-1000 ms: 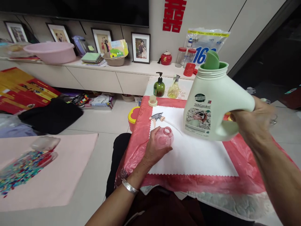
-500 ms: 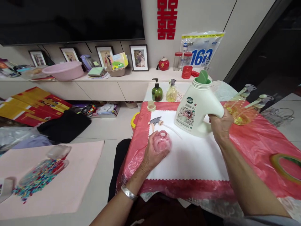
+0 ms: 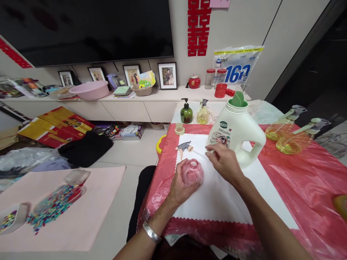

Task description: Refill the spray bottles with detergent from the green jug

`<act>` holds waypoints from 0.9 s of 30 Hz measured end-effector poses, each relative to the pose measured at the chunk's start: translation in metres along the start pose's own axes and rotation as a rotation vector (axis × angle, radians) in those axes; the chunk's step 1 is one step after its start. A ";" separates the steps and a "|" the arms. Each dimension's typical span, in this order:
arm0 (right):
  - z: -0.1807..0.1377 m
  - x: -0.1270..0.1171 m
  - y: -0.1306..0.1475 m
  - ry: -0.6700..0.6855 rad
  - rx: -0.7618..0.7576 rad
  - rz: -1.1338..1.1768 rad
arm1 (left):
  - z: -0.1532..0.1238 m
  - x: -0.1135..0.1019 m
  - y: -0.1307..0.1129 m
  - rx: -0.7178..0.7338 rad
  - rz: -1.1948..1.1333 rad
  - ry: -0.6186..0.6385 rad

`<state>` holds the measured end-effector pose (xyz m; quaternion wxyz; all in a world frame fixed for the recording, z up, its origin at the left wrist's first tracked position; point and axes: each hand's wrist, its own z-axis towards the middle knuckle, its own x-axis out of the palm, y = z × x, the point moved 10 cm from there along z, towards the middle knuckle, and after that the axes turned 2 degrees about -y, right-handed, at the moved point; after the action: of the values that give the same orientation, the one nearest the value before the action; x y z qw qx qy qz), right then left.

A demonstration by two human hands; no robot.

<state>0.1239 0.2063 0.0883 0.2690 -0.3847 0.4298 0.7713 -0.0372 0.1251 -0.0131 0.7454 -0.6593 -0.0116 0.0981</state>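
My left hand [image 3: 183, 184] is closed around the round body of a small clear pink bottle [image 3: 193, 174], its uncapped neck pointing up. My right hand [image 3: 223, 160] is off the jug's handle, with fingers partly curled and a small gap between thumb and forefinger. It is in front of a large pale green detergent jug [image 3: 235, 124] standing upright, with a green cap [image 3: 238, 99] set tilted in its mouth. Beside the pink bottle lies a grey spray head [image 3: 185, 146]. Its thin white tube [image 3: 198, 153] reaches toward my right fingertips; contact is unclear.
White paper [image 3: 214, 200] covers part of the red plastic sheet [image 3: 157, 189]. Behind are a clear lid-like piece [image 3: 179, 128], a green pump bottle [image 3: 186, 112] and a yellowish spray bottle [image 3: 202, 113]. Two orange-tinted spray bottles [image 3: 291, 139] stand right. Coloured pieces [image 3: 55, 204] lie on a pink sheet.
My right hand has let go of the jug's handle and moved left toward the spray tube. The jug now stands by itself. My left hand still holds the pink bottle. The view has shifted.
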 end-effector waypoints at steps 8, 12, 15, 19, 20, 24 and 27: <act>0.065 0.112 0.003 0.433 0.158 -0.173 | 0.001 0.000 0.003 -0.012 0.003 -0.007; 0.069 0.126 0.003 0.450 0.206 -0.170 | 0.002 0.001 0.003 -0.010 -0.011 -0.005; 0.070 0.106 0.004 0.366 0.207 -0.116 | 0.002 0.002 0.002 0.000 -0.012 -0.001; 0.074 0.033 0.010 0.086 0.162 0.046 | 0.002 0.001 0.001 0.000 0.021 -0.006; 0.073 0.011 0.011 0.003 0.146 0.099 | 0.002 0.001 0.001 -0.004 0.027 -0.006; 0.057 -0.059 0.020 -0.277 0.077 0.442 | 0.002 0.000 0.003 -0.036 0.041 -0.017; 0.035 -0.095 0.030 -0.501 -0.061 0.877 | 0.002 0.000 0.004 -0.040 0.056 -0.019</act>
<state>0.1422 0.2142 0.1920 0.0033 0.0213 0.4506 0.8925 -0.0382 0.1278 -0.0167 0.7288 -0.6733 -0.0020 0.1250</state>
